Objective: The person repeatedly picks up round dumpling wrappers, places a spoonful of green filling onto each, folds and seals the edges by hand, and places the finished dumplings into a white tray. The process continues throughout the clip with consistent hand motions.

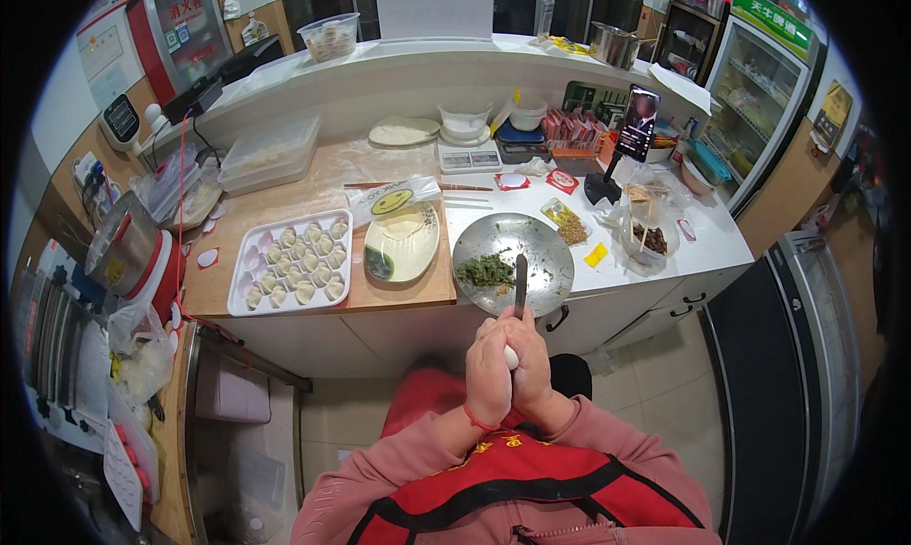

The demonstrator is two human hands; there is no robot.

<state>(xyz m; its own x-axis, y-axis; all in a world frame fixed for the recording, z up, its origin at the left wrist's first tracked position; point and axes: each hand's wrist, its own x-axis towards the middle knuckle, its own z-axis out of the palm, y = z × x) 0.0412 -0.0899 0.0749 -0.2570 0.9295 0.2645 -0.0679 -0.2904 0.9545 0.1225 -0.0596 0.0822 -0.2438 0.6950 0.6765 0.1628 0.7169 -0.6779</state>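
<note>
My left hand (486, 374) and my right hand (531, 370) are pressed together in front of my chest, fingers closed. Between the palms a bit of white dumpling dough (511, 358) shows; most of it is hidden. A flat metal filling spatula (522, 281) sticks out past the fingers of my right hand, its tip over a steel bowl (473, 242). Chopped green filling (485, 271) lies in the bowl's left side. Left of it stands an oval plate (420, 260) bearing round dough wrappers (401, 224). Folded dumplings (309, 259) sit in rows on a white tray (290, 308).
A phone (638, 123) stands upright on a holder (603, 189). Chopsticks (466, 187) and a printed plastic bag (393, 199) lie behind the plate. At right is a plastic tub (644, 244) with dark food; at left, a lidded plastic box (272, 151) and a steel pot (122, 242).
</note>
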